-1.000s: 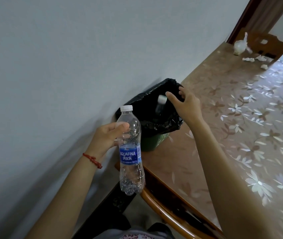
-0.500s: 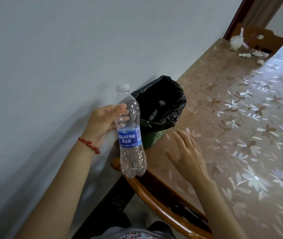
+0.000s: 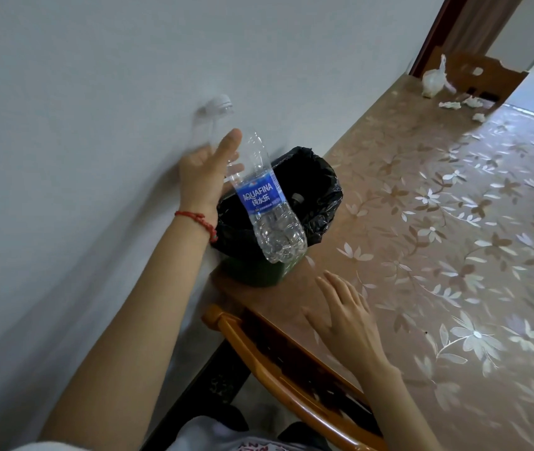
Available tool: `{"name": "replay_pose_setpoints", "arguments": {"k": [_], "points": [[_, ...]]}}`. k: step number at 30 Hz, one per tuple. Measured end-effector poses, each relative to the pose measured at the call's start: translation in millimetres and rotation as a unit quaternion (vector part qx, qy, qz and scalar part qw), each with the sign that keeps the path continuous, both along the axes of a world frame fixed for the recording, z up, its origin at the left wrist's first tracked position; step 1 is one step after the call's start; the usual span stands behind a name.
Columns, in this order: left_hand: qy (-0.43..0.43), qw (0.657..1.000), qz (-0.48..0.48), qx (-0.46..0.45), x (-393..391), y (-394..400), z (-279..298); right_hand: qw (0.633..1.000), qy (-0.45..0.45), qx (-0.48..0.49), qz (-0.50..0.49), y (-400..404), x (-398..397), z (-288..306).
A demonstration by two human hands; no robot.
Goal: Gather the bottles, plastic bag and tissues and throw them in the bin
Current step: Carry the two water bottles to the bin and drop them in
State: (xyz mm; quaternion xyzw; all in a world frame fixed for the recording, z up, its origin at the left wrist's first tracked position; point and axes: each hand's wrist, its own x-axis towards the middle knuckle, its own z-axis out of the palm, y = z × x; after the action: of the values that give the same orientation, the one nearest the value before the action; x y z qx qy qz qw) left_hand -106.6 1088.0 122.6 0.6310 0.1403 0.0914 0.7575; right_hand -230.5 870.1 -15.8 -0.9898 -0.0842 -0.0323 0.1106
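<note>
My left hand holds a clear Aquafina bottle by its upper part, thumb in front and fingers behind. The bottle is tilted, its blurred cap toward the wall and its base hanging over the near rim of the bin. The bin is green with a black liner and stands on the table by the wall. Inside it lies another bottle, only its cap end showing. My right hand rests flat and open on the table in front of the bin. A white plastic bag and crumpled tissues lie at the table's far end.
The flower-patterned table runs along a grey wall on the left. A wooden chair back stands at the near table edge below my arms. Another wooden chair stands at the far end by a doorway.
My right hand left the bin's rim and came down flat on the table. My left hand raised the bottle and tilted it over the bin.
</note>
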Motion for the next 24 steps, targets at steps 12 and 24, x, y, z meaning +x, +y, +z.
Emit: {"name": "replay_pose_setpoints", "arguments": {"k": [12,24], "points": [[-0.073,0.99,0.123,-0.001,-4,-23,-16,1.0,0.027,0.012,0.008,8,-7,-8],[-0.032,0.994,0.089,0.059,-21,-18,-40,0.999,0.035,0.019,0.004,4,-13,-7]]}}
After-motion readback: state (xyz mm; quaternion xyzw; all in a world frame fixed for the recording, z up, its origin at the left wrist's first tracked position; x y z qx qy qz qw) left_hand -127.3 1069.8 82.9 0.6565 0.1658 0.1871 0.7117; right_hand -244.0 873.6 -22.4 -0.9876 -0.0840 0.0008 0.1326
